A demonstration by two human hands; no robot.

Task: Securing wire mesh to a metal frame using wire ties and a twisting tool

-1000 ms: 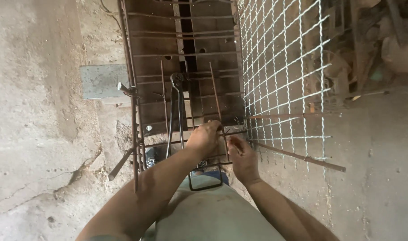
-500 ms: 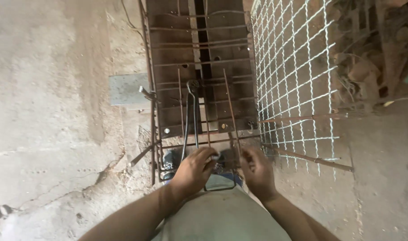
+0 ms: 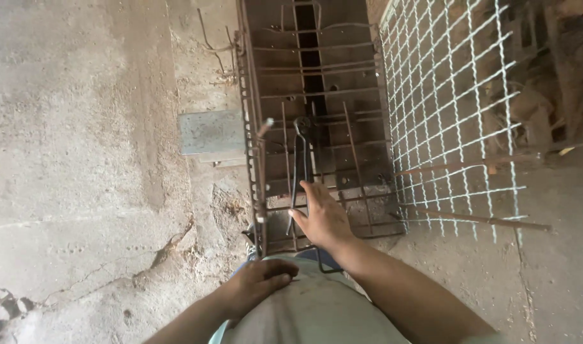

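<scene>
On the rusty rebar cage (image 3: pixel 317 127), pincers (image 3: pixel 301 159) lie beside the right hand (image 3: pixel 323 220), fingers spread.

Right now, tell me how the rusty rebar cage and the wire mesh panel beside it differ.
The rebar cage is brown with rust and built of thick bars set wide apart; the mesh panel is pale grey, of thin crimped wire in small squares. The right hand rests on the cage; nothing touches the mesh. Both are metal grids lying over the concrete floor.
</scene>
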